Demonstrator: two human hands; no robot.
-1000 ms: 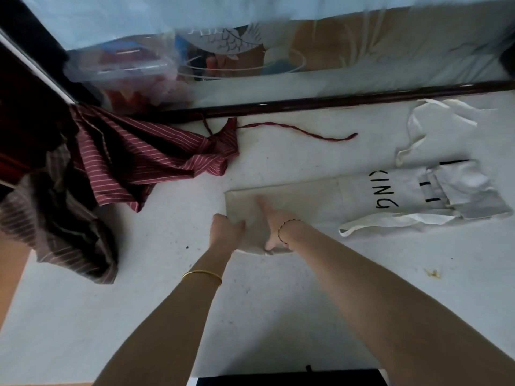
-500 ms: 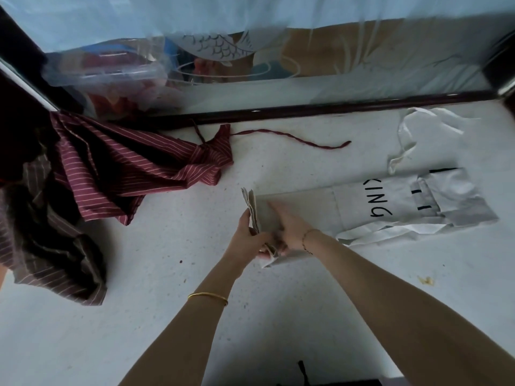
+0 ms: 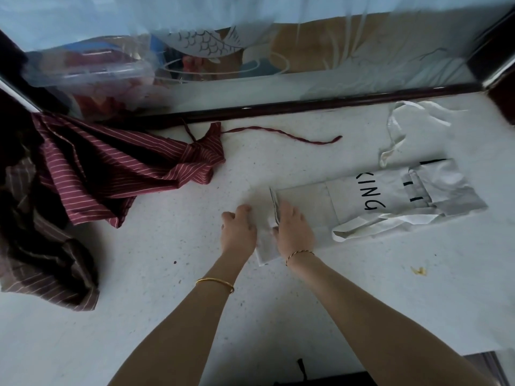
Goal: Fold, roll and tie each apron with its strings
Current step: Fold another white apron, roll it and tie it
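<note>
While the cream apron [image 3: 306,210] is lying as a folded strip on the surface [image 3: 167,316], stretching toward 2 o'clock, the left hand [image 3: 238,231] is curling its fingers over its turned-up near end. The right hand [image 3: 295,229] is pressing straight, closed-together fingers flat beside that fold.

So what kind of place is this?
Probably a home or small shop workspace: there is a white speckled tabletop, a glass panel etched with a fish, and a crumpled maroon striped apron.
</note>
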